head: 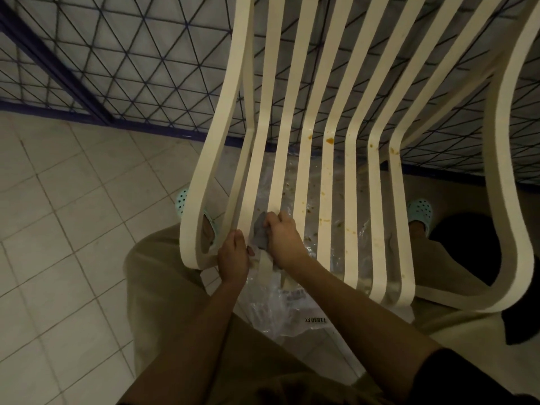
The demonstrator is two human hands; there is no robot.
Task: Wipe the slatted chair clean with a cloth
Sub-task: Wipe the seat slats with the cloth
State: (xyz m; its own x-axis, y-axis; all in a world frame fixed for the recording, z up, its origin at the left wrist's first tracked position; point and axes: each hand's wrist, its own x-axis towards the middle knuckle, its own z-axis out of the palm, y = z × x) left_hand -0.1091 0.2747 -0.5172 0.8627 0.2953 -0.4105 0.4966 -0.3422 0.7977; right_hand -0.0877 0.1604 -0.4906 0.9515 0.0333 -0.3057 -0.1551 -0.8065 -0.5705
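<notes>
Across its cream slats, the chair (327, 176) shows orange stains (330, 140).

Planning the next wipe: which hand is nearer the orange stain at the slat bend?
Right. The right hand, gripping the grey cloth, is below-left of the orange stain; the left hand grips a slat farther left.

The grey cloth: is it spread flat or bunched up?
Bunched up: the right hand grips the grey cloth as a crumpled wad against a slat.
</notes>
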